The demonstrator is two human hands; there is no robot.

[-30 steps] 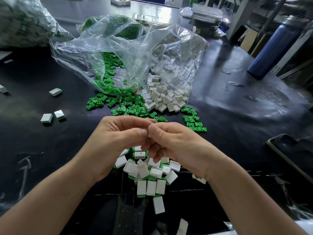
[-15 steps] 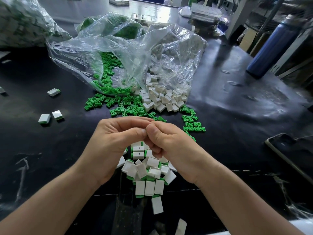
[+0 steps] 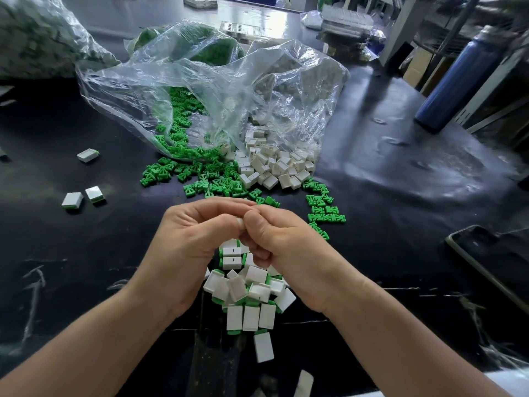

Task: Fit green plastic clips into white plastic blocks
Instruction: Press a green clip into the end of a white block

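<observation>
my left hand and right hand meet fingertip to fingertip, fingers curled tight; whatever they pinch is hidden, i cannot tell. fitted blocks pile at 6 o'clock beneath them, loose green clips and white blocks at 12, spilling from clear bags.

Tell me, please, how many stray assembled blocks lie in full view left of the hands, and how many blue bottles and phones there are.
Stray assembled blocks: 3
Blue bottle: 1
Phone: 1
Total: 5
</observation>
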